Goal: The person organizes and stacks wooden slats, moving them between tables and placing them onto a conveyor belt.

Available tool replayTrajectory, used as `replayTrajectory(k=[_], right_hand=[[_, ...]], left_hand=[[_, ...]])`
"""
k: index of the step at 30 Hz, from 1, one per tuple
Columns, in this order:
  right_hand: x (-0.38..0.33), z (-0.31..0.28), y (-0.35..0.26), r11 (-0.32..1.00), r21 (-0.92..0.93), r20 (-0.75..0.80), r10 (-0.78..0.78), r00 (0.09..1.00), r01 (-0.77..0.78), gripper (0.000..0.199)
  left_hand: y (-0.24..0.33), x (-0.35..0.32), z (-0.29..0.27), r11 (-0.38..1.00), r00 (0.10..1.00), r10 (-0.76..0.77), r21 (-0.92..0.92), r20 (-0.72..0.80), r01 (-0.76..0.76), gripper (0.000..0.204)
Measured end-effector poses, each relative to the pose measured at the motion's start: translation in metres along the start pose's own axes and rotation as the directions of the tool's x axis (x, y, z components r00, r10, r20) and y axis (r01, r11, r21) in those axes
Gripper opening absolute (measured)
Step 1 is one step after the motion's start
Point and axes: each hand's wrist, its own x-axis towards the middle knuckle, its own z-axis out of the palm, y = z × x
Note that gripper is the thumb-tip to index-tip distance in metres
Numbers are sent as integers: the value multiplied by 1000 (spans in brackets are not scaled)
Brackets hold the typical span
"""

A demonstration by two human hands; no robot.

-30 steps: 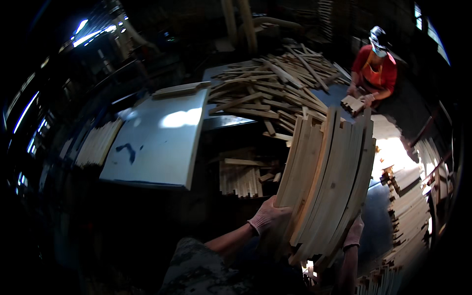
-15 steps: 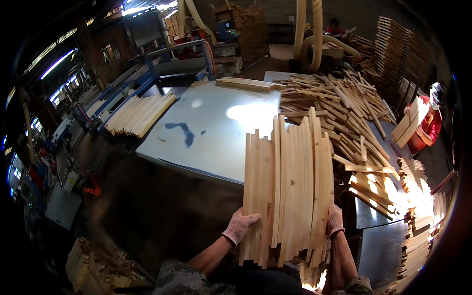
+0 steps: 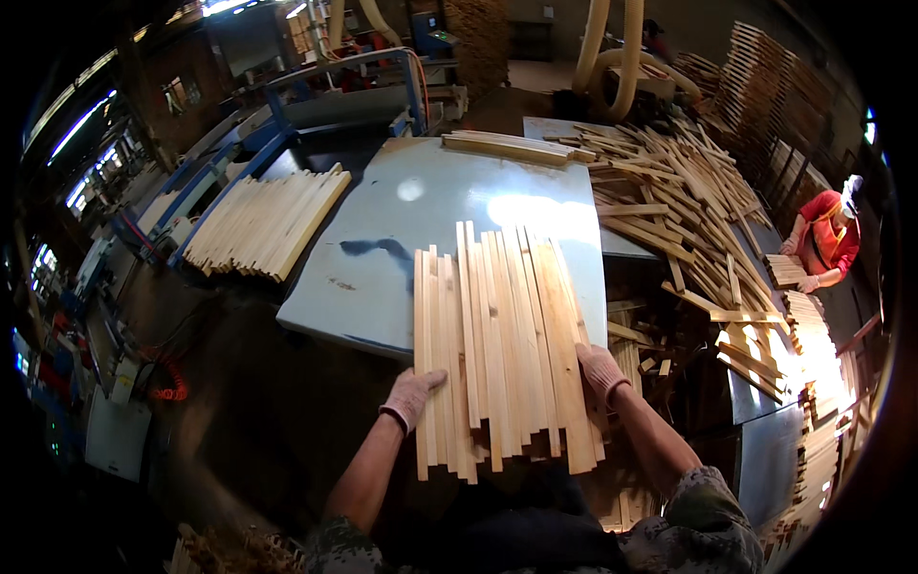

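Between my two gloved hands is a row of pale wooden strips point(image 3: 502, 354), lying side by side with uneven ends. My left hand point(image 3: 413, 394) clamps the left edge, its thumb over the top face. Gripping the right edge is my right hand point(image 3: 602, 371), its fingers partly hidden behind the wood. The far part of the bundle overlaps the near edge of the metal-topped table point(image 3: 382, 206); whether it touches the surface I cannot tell. A short stack of strips point(image 3: 516, 147) lies along the table's far edge.
To the left, a row of strips point(image 3: 268, 222) rests by a blue-framed machine point(image 3: 349, 86). A loose heap of strips point(image 3: 684, 206) covers the bench on the right. Beyond it, a person in red point(image 3: 827, 239) handles strips beside a stacked pile point(image 3: 813, 344). Pale hoses point(image 3: 631, 57) stand behind.
My hands have carried the bundle of strips left and forward, over the table's near edge. The person in red has lowered their strips onto the pile.
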Motion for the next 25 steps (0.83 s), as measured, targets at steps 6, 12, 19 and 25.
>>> replayTrajectory(k=[6, 12, 19, 25], right_hand=[[87, 47, -18, 792, -526, 35, -344, 938, 310, 14], [160, 79, -71, 881, -418, 7, -241, 970, 222, 31], [240, 106, -142, 969, 178, -92, 190, 978, -171, 64], [299, 120, -203, 894, 358, -17, 296, 955, -270, 64]], left_hand=[[70, 78, -41, 981, 993, 110, 164, -42, -102, 65], [125, 168, -81, 854, 978, 201, 499, -50, -150, 65], [211, 269, -124, 490, 980, 197, 867, -5, -94, 81], [266, 338, -155, 329, 991, 130, 942, 16, -59, 90]])
